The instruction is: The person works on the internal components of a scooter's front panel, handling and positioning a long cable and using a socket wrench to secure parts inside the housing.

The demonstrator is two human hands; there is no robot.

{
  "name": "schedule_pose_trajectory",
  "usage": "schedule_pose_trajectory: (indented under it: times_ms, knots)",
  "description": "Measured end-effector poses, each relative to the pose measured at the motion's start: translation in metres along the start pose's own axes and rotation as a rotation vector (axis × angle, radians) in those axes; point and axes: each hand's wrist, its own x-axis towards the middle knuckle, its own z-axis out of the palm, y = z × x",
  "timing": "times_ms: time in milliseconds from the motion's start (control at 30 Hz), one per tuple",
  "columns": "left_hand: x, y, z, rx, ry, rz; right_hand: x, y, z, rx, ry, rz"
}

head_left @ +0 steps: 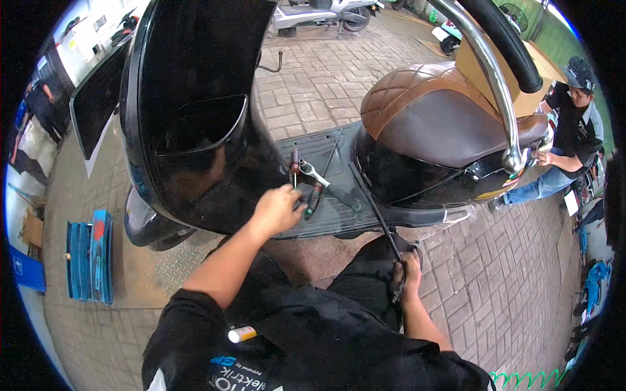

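Beyond nearby black shirt [313, 326], holds long black strip [380, 216] across footboard [336, 218] edge in curled right hand [407, 277], has half-curled left hand [275, 210] near screwdriver [294, 160], contents unclear; looks light, springy, best gripped mid-length.

Paved floor [469, 260] (brick-shaped blocks), green wall [559, 44], far right.

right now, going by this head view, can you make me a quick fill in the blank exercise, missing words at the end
1. The long black piece is held in the ____ hand.
2. The other hand, among the tools over the ridged floorboard, is the ____ one.
3. The partly quilted seat is covered in shades of ____.
4. The toolbox at the picture's far left is mainly ____ in colour.

Missing words: right; left; brown; blue.
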Motion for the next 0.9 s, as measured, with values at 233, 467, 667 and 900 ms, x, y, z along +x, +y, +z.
schedule_pose_trajectory:
  times_ms: [233, 467, 667, 900]
  knots:
    - [0.045, -0.030, 0.102, 0.046, 0.036, -0.228, -0.016, -0.003, -0.008, -0.097, 0.050, 0.101]
    - [0.067, -0.035, 0.127, 0.159, -0.223, -0.370, -0.015, -0.004, -0.012, -0.101, -0.048, 0.233]
    - [0.057, -0.037, 0.135, 0.144, 0.052, -0.309, -0.012, -0.001, -0.012, -0.121, -0.120, 0.236]
    - [0.054, -0.019, 0.122, 0.050, 0.110, -0.088, -0.005, -0.002, -0.013, -0.155, -0.172, 0.242]
